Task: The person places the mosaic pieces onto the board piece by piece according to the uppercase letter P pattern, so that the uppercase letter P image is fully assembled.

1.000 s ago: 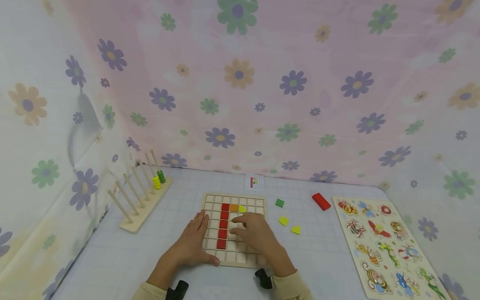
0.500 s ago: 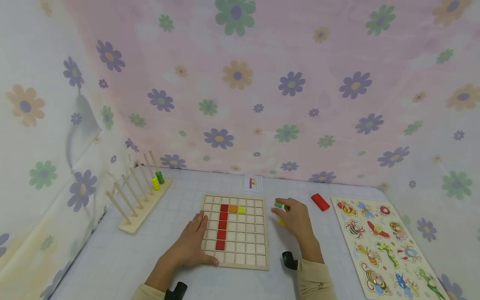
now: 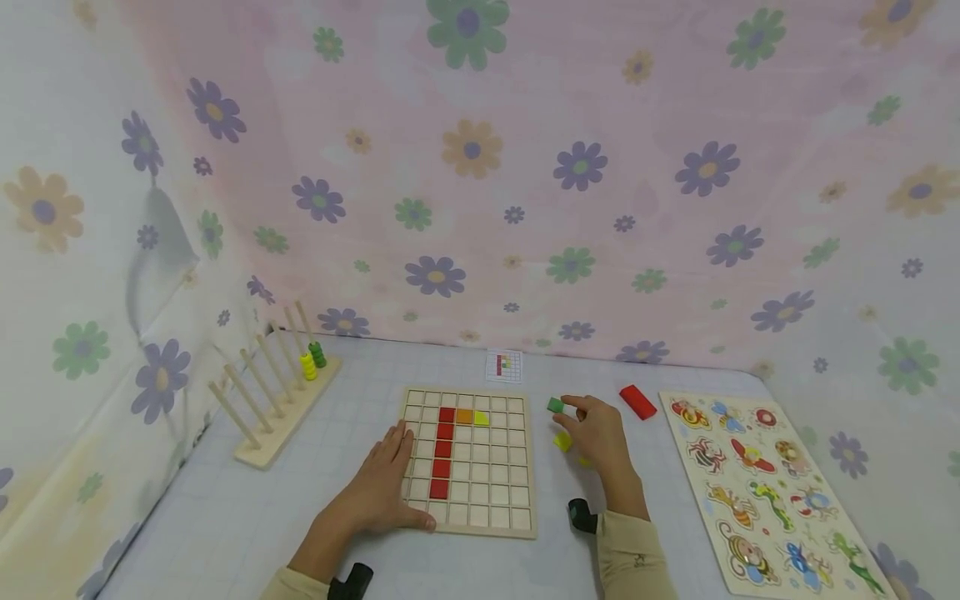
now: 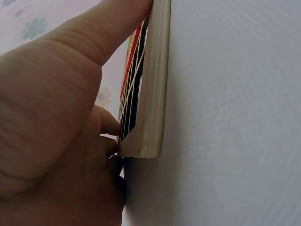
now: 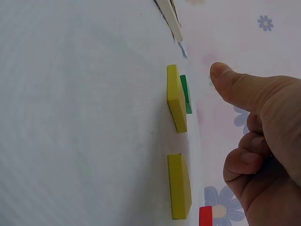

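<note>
A wooden grid board (image 3: 498, 533) lies in the middle of the table. Down one of its columns runs a line of red square tiles (image 3: 442, 448), with an orange tile (image 3: 465, 417) and a yellow one (image 3: 482, 418) beside the top. My left hand (image 3: 378, 483) rests along the board's left side, thumb at its front edge. To the right of the board, my right hand (image 3: 597, 433) has its thumb and forefinger apart, right beside a green tile (image 3: 555, 405). In the right wrist view that green tile (image 5: 186, 94) lies on the table, beyond the yellow tile (image 5: 175, 99).
Another yellow tile (image 5: 178, 186) lies close by, partly covered in the head view. Farther right are a red block (image 3: 637, 402) and an insect picture puzzle (image 3: 772, 492). A pattern card (image 3: 504, 367) lies behind the board; a peg stand (image 3: 288, 417) with rings stands left.
My right hand has moved from over the board rightward to the green tile. Half a second ago its fingers were around the tile, which now lies left of the fingertips. The left hand stays put.
</note>
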A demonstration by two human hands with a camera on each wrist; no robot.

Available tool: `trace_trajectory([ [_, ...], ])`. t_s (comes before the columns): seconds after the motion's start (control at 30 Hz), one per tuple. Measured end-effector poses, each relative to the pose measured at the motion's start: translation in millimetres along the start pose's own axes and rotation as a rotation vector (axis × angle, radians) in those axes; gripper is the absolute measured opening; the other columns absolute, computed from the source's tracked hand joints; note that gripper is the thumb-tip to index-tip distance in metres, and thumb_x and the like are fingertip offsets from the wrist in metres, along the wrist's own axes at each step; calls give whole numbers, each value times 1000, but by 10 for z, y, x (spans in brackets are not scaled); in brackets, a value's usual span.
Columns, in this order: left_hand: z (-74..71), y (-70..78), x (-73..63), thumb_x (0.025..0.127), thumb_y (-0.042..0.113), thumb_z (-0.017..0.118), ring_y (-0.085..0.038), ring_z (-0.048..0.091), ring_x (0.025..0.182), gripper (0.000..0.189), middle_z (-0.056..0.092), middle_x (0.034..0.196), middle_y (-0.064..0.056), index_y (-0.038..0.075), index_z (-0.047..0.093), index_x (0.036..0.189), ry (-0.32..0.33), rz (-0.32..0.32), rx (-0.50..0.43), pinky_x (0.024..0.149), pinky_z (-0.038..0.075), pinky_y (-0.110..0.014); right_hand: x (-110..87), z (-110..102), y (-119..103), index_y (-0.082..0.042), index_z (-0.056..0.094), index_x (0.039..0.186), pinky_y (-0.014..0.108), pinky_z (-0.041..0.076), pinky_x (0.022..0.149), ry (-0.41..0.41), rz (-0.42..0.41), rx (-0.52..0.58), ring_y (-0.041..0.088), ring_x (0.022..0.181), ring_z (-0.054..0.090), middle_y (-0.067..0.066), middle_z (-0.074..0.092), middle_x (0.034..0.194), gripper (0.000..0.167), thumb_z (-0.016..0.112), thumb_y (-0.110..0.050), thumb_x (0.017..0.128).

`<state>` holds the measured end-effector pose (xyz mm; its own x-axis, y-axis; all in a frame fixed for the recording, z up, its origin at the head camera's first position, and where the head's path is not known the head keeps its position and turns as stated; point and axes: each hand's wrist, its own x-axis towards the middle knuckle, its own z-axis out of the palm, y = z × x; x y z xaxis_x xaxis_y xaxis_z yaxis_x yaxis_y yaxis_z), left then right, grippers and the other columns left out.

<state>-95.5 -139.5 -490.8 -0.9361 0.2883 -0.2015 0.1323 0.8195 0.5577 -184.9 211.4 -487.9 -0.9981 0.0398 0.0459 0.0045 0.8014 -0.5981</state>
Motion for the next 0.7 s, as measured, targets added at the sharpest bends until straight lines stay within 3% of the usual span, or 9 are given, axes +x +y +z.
trace_trajectory([
  [0.37, -7, 4, -3, 60, 60, 93, -41, 11, 159, 140, 10, 171, -23, -4, 20, 161, 5, 7, -11, 128, 16, -59, 101, -23, 32, -10, 70, 132, 27, 36, 56, -68, 98, -15, 20, 70, 44, 7, 48, 79, 41, 72, -26, 94],
  [0.7, 22, -30, 17, 60, 63, 92, -40, 10, 159, 141, 10, 171, -22, -3, 19, 161, 5, 0, 9, 129, 16, -58, 175, -6, 83, -8, 69, 132, 28, 37, 56, -113, 94, -10, 21, 71, 45, 7, 52, 82, 42, 68, -25, 94],
])
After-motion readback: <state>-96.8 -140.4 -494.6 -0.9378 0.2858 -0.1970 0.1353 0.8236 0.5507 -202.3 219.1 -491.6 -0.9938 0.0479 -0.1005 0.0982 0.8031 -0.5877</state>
